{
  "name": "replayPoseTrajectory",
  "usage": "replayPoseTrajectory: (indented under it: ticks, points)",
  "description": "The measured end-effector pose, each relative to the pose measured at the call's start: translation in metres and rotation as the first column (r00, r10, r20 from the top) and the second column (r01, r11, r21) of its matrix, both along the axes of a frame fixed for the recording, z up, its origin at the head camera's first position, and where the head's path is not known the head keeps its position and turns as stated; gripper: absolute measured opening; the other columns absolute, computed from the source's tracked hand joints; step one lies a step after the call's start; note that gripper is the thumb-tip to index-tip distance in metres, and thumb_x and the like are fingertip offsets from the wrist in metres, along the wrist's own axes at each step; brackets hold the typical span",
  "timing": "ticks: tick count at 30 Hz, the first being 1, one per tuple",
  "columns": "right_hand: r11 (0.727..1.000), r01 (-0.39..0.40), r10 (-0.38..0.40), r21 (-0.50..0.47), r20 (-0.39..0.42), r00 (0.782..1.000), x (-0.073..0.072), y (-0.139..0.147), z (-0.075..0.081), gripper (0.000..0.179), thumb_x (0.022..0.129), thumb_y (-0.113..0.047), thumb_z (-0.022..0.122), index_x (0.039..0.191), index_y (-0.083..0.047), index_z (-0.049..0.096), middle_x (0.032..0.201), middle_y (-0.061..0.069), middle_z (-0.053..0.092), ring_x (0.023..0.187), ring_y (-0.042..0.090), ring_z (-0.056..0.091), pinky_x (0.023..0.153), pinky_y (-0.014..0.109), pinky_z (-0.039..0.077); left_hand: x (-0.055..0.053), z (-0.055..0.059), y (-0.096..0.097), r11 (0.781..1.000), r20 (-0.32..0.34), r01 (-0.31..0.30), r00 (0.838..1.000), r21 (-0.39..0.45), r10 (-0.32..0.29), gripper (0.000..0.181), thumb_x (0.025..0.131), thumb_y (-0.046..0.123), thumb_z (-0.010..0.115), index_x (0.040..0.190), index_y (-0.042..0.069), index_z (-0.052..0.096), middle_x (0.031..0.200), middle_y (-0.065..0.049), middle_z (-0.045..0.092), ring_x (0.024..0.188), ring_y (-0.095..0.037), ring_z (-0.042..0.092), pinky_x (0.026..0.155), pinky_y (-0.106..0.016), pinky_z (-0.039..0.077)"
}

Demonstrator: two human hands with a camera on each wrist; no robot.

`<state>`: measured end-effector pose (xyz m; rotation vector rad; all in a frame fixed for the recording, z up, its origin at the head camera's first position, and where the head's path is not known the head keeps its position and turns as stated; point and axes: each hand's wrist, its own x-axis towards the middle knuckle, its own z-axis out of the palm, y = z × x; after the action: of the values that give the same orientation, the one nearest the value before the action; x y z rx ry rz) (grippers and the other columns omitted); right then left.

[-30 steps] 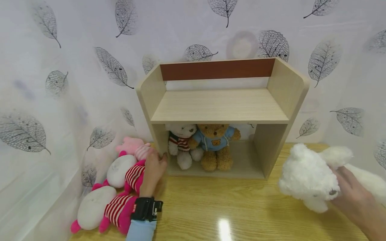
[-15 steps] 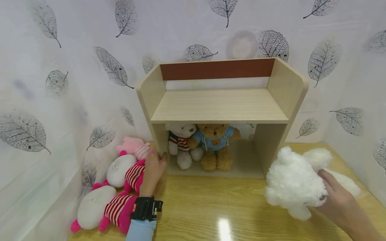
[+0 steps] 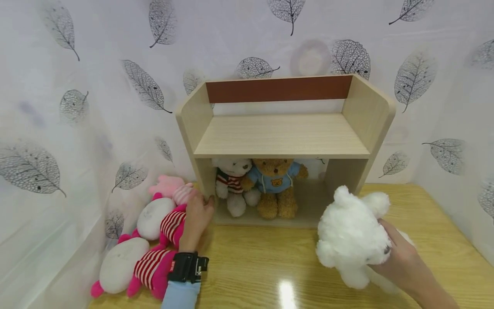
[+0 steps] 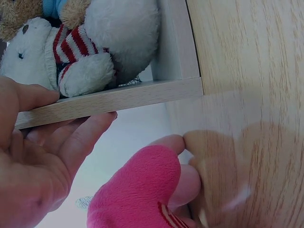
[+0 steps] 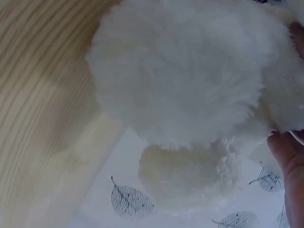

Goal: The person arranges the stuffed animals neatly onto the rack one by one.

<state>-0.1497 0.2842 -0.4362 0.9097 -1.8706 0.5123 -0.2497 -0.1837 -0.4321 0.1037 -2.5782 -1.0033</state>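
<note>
My left hand (image 3: 197, 216) grips the left side panel of a small wooden shelf (image 3: 281, 135); in the left wrist view the thumb lies inside the panel (image 4: 118, 99) and the fingers outside. My right hand (image 3: 401, 257) holds a fluffy white stuffed bear (image 3: 351, 234) in front of the shelf's lower right corner, above the table. White fur fills much of the right wrist view, with a few fingers (image 5: 285, 152) at its edge. In the lower compartment sit a white teddy bear in a striped sweater (image 3: 233, 184) and a brown teddy bear in a blue hoodie (image 3: 275, 186), side by side.
Left of the shelf lie two pink-and-white stuffed toys with striped bodies (image 3: 154, 268) and a light pink stuffed toy (image 3: 167, 185). The wooden table (image 3: 247, 266) meets a leaf-patterned curtain (image 3: 96, 128) behind and at the sides.
The right hand has carried the white stuffed bear leftward, from the table's right side to in front of the shelf's lower right corner. The left hand stays on the panel.
</note>
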Motion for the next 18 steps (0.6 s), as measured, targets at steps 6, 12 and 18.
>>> replayPoseTrajectory:
  ticks: [6,12,18]
  points:
    - [0.999,-0.029,0.03,-0.037,0.033,0.999,-0.007,-0.026,-0.004,0.069,0.101,-0.052,0.054,0.104,0.016,0.062,0.099,0.026,0.063,0.132,-0.003,0.047,0.117,0.016,0.032,0.001,-0.001,-0.001,1.0,-0.005,0.008,1.0,0.018,-0.008,0.036,0.096,0.018,0.062,0.065,0.002,0.052,0.077,-0.017,0.058,0.073,-0.032,0.057,0.072,-0.055,0.05]
    - [0.997,0.076,-0.073,-0.023,0.106,0.992,-0.012,-0.042,-0.014,0.071,0.097,-0.065,0.052,0.105,0.004,0.069,0.098,0.013,0.069,0.089,0.023,0.055,0.097,0.018,0.035,0.0,-0.003,-0.001,1.0,-0.008,0.007,1.0,0.001,-0.007,0.038,0.095,0.018,0.062,0.062,0.004,0.048,0.071,-0.014,0.053,0.068,-0.029,0.053,0.068,-0.053,0.049]
    - [0.987,0.129,-0.1,-0.098,0.259,0.961,-0.012,-0.056,-0.019,0.081,0.092,-0.068,0.057,0.125,0.006,0.064,0.11,0.015,0.067,0.098,0.008,0.059,0.092,0.007,0.043,0.0,-0.002,-0.002,1.0,-0.019,0.025,1.0,0.004,-0.024,0.039,0.095,0.016,0.061,0.061,0.006,0.044,0.069,-0.009,0.046,0.065,-0.025,0.047,0.061,-0.044,0.045]
